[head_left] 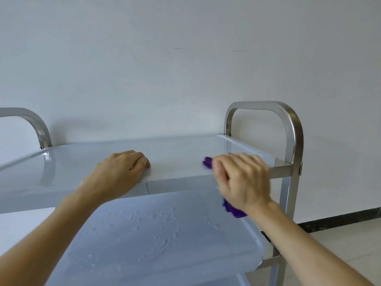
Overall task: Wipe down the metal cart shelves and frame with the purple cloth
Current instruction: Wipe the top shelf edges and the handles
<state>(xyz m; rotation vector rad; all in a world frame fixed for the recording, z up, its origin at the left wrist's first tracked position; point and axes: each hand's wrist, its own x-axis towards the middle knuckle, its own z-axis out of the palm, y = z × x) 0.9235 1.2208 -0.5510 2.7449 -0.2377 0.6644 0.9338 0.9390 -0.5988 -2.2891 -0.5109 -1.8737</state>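
Top shelf point(181, 159): right hand point(242, 180) clutches purple cloth point(234, 210)

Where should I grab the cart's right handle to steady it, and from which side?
Grip the handle on its flat top bar, from above: it's a bare upright loop at the top shelf's right end, clear of the right hand and cloth.
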